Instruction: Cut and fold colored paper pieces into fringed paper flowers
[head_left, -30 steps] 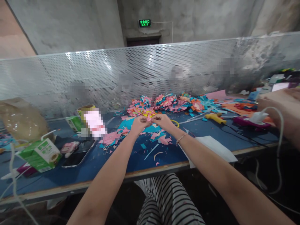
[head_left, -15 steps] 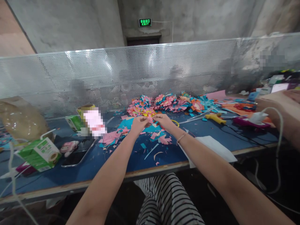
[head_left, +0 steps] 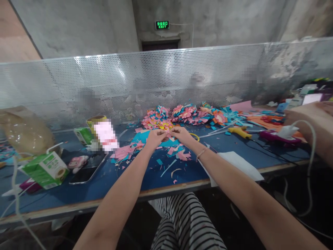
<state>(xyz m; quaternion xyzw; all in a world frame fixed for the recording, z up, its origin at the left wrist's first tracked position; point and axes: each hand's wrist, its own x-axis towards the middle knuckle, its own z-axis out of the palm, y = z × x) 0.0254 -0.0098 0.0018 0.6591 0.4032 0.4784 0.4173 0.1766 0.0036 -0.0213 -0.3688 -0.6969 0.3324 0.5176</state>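
Observation:
My left hand (head_left: pixel 156 137) and my right hand (head_left: pixel 180 135) meet over the middle of the table, fingertips pinched together. Between them is a small pink paper piece (head_left: pixel 168 132), mostly covered by the fingers. Just behind the hands lie paper flowers (head_left: pixel 156 121) in pink, blue and yellow, with more layered flowers (head_left: pixel 184 113) to their right. Under and beside my left hand is blue paper (head_left: pixel 139 138). Pink paper scraps (head_left: pixel 123 152) lie to its left, and smaller cuttings are scattered in front of both hands.
A yellow glue gun (head_left: pixel 239 132) with a black cord and a white sheet (head_left: pixel 234 165) lie right. At left are a green drink carton (head_left: pixel 47 170), a flat phone (head_left: pixel 84 175) and a lit phone (head_left: pixel 106 135). Another person's arm (head_left: pixel 301 116) reaches in at right. A perforated metal screen (head_left: pixel 161 76) stands behind.
Both hands stay nearly in place, fingers shifting slightly around the pink paper piece, which now shows less. The view has moved a little.

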